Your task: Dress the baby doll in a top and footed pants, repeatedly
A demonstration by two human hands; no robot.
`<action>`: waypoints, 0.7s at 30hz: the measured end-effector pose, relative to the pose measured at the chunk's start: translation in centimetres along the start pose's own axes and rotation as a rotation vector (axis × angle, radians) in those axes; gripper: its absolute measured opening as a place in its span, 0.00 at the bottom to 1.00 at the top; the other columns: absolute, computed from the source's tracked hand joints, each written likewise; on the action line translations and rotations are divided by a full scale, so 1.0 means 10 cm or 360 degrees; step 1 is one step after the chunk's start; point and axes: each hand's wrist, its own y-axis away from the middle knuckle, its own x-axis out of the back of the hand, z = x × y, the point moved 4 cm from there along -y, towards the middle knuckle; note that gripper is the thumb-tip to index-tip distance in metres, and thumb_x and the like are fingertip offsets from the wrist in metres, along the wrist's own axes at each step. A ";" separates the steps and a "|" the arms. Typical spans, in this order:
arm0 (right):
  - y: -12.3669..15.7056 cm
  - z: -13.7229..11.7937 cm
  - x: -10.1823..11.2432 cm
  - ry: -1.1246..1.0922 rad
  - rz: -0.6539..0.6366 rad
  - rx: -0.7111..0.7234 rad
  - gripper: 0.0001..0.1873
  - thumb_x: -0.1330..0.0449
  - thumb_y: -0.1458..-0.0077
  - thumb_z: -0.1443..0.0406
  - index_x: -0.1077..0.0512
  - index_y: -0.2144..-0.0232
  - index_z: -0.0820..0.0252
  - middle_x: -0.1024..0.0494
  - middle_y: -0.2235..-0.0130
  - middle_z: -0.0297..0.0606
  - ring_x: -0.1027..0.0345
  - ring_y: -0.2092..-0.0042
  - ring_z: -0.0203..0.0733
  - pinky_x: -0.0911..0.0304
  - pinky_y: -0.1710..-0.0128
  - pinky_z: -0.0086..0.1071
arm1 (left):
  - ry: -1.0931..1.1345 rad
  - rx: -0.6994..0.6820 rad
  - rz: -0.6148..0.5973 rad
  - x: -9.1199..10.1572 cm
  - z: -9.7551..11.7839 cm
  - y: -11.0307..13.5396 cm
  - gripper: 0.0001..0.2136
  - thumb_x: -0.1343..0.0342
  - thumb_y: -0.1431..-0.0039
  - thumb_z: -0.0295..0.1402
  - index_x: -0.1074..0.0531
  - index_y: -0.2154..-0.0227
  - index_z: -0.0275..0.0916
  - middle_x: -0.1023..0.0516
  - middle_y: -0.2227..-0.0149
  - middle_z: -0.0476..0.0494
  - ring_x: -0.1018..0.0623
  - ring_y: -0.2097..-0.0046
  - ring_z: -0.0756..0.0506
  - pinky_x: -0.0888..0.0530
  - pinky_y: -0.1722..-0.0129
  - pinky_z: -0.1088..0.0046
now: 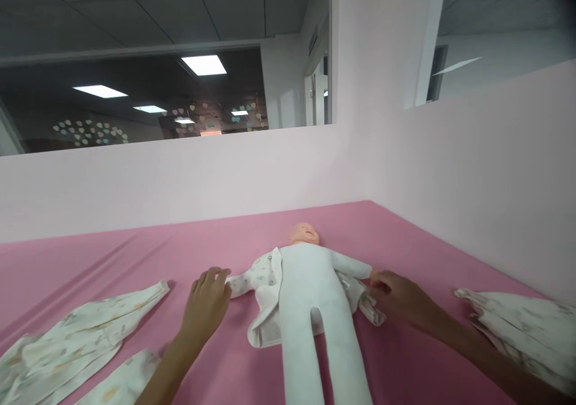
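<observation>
A white cloth baby doll [310,297] lies on its back on the pink sheet [112,261], head toward the wall. Under it lies an open patterned baby garment [261,309]. My left hand [207,303] rests flat on the garment's left sleeve, fingers stretched out. My right hand [400,300] lies at the doll's right arm, with its fingertips on the arm and the right sleeve; its fingers are curled and partly hidden.
Patterned baby clothes [76,339] lie spread at the left front. A folded pile of similar clothes [517,327] sits at the right by the pale pink wall [472,183]. A window runs above the back wall.
</observation>
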 end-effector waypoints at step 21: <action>0.13 0.15 -0.18 0.0223 -0.0067 0.0106 0.15 0.50 0.44 0.58 0.43 0.80 0.58 0.29 0.72 0.35 0.38 0.67 0.41 0.49 0.65 0.35 | 0.0006 -0.1158 -0.0710 -0.45 2.90 -1.30 0.24 0.38 0.54 0.42 0.31 0.52 0.42 0.25 0.53 0.37 0.25 0.53 0.35 0.31 0.54 0.55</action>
